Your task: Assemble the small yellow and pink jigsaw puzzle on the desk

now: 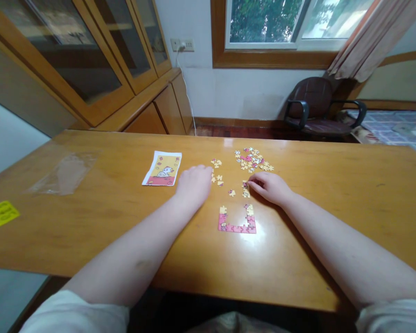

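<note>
My right hand [268, 186] rests on the table with thumb and forefinger pinched on a puzzle piece [245, 186] at the top of a short yellow strip. To the left, my left hand [195, 184] is closed, its knuckles up and its fingertips hidden, beside several loose yellow puzzle pieces [219, 178]. Whatever it may hold does not show. Nearer to me lies a U-shaped puzzle border [236, 229], pink along the bottom with yellow at the tops of both sides. A single puzzle piece [231, 193] sits between the hands.
A heap of mixed puzzle pieces [252, 159] lies beyond my right hand. The picture card [163, 169] with a white animal is left of my left hand. Farther left are a clear plastic bag [67, 173] and a yellow label [0, 216] on the wooden table [125, 222].
</note>
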Demonstrator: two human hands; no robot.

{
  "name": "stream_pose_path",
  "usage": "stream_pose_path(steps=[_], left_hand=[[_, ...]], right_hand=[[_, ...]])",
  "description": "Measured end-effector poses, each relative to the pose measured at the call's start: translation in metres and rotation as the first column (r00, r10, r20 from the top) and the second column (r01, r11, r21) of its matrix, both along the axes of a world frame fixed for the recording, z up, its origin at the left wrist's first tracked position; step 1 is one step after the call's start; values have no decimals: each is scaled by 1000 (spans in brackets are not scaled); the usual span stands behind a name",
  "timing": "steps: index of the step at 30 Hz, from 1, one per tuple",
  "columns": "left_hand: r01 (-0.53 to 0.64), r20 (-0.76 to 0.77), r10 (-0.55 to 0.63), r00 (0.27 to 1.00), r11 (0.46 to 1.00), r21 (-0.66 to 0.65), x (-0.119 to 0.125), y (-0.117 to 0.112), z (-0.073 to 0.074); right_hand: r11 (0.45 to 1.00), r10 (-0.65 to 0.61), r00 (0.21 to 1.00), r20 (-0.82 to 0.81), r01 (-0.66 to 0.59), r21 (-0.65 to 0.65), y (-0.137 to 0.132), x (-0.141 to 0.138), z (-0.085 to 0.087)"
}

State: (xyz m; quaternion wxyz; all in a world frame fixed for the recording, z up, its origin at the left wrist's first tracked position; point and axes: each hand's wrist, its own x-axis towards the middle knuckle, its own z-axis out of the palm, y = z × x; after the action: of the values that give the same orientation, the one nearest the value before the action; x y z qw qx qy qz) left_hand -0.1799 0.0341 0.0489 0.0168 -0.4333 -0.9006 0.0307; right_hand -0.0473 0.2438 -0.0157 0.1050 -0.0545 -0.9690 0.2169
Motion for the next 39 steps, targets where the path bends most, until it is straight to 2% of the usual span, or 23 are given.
stream_pose_path(steps=[3,8,16,19,22,26,30,34,39], left_hand=[[42,66,-44,997,999,30,-20,1,-14],[31,115,-25,993,998,-55,-9,4,-28],[24,289,-20,957,1000,-10,-31,0,-24],[7,246,-8,969,1000,5,-32,-1,-22],[19,217,-11,976,999,-36,-27,1,-22],[59,196,-48,979,997,-48,-23,2,-25],[98,229,-93,969,995,-13,-30,0,-30],[54,233,-50,971,998,-12,-37,-2,-29],[25,178,-8,984,995,-96,-30,-1,-21]], right_hand=[[1000,8,1000,-2,-8,1,1,0,0],[1000,14,1000,-20,-14,-1,1,0,-1],[1000,25,1000,-17,-25,-10,0,-1,-1],[999,30,999,-12,-31,-12,0,-1,-1],[1000,30,999,-12,-30,-5,1,-1,-2],[1000,31,999,-16,-31,-2,0,-1,-1],[999,33,999,-12,-33,-3,0,0,-1],[999,34,999,-17,-34,-9,1,0,-1],[999,33,999,-18,-33,-5,1,-1,-1]])
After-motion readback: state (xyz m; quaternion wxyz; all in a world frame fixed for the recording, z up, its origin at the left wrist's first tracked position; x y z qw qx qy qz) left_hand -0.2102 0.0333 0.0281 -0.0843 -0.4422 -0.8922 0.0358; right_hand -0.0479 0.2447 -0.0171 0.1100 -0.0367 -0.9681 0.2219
